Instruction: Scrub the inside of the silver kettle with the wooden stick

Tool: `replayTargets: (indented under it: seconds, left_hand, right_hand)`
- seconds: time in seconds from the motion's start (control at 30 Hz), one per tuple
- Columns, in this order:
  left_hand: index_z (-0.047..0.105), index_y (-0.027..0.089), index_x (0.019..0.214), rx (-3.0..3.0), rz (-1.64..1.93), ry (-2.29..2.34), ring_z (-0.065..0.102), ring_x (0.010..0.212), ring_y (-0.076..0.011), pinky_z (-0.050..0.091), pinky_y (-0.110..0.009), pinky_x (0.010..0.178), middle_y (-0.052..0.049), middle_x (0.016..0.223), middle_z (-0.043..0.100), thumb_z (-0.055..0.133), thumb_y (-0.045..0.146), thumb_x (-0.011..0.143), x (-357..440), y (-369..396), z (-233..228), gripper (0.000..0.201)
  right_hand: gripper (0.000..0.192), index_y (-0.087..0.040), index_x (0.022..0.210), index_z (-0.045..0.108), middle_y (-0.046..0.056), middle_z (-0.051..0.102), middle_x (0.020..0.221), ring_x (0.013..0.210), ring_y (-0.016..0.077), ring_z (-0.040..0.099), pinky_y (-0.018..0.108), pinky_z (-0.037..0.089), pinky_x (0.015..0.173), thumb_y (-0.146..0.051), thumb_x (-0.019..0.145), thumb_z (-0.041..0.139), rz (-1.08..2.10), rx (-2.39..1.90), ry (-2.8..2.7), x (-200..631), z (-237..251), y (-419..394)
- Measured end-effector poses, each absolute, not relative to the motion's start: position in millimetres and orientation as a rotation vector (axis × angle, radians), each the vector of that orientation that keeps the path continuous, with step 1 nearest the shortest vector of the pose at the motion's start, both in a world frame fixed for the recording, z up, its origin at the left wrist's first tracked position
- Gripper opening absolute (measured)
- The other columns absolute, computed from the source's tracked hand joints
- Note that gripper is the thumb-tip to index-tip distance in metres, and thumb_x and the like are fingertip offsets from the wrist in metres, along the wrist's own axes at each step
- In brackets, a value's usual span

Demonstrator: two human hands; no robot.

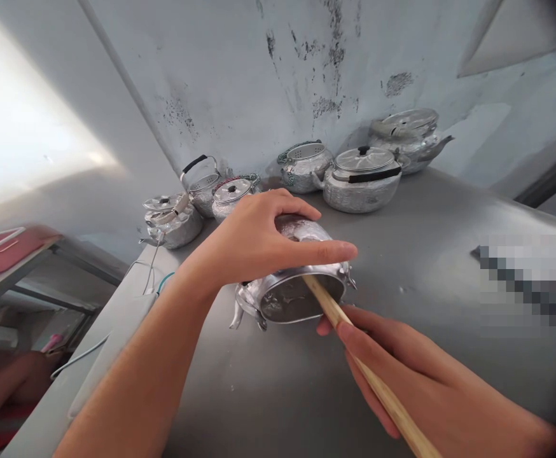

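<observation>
Stick's (368,375) tip hidden inside kettle (292,280)

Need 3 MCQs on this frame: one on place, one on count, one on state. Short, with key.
1. Where does the wooden stick end?
A. Inside the open mouth of the tipped kettle
B. Flat on the table
C. Against the wall

2. How many other kettles stand along the wall?
A. Two
B. Six
C. Nine

3. How is the left hand placed?
A. Hanging off the table
B. Gripping the stick
C. Laid over the body of the tipped kettle

Key:
1 A: the stick runs from the right hand into the kettle's opening.
2 B: six can be counted at the back of the table, near the wall.
3 C: its fingers spread across the kettle, which lies on its side.
</observation>
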State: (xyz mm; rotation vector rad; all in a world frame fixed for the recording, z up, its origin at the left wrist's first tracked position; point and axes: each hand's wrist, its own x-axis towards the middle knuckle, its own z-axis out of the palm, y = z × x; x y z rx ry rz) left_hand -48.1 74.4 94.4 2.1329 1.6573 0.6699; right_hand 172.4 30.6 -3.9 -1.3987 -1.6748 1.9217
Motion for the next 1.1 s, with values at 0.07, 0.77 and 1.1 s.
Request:
replayTargets:
  seconds: [0.07, 0.77, 1.1]
  left_hand:
    - [0.079, 0.033, 0.122, 2.112, 0.611, 1.668, 0.07, 0.094, -0.0254, 0.053, -0.033, 0.071, -0.002, 0.112, 0.077, 0.077, 0.074, 0.078, -49, 72, 97, 0.06]
    - [0.078, 0.03, 0.125, 2.085, 0.647, 1.624, 0.07, 0.114, -0.029, 0.055, -0.036, 0.091, -0.002, 0.129, 0.075, 0.065, 0.082, 0.083, -39, 74, 91, 0.067]
    - [0.078, 0.029, 0.125, 2.068, 0.642, 1.667, 0.072, 0.102, -0.0277, 0.056, -0.035, 0.082, -0.003, 0.115, 0.078, 0.067, 0.083, 0.081, -39, 75, 90, 0.07]
  right_hand:
    - [0.055, -0.026, 0.09, 0.063, -0.005, 0.052, 0.057, 0.054, 0.0144, 0.046, 0.026, 0.043, 0.054, -0.072, 0.104, 0.038, 1.836, -1.345, -1.775, 172, -3, 31]
    - [0.058, -0.023, 0.089, 0.064, -0.006, 0.051, 0.056, 0.054, 0.0142, 0.048, 0.025, 0.041, 0.051, -0.076, 0.099, 0.043, 1.927, -1.36, -1.771, 172, -4, 27]
    - [0.056, -0.023, 0.086, 0.063, -0.005, 0.053, 0.056, 0.053, 0.0132, 0.049, 0.024, 0.043, 0.05, -0.072, 0.102, 0.042, 1.91, -1.322, -1.795, 170, -3, 29]
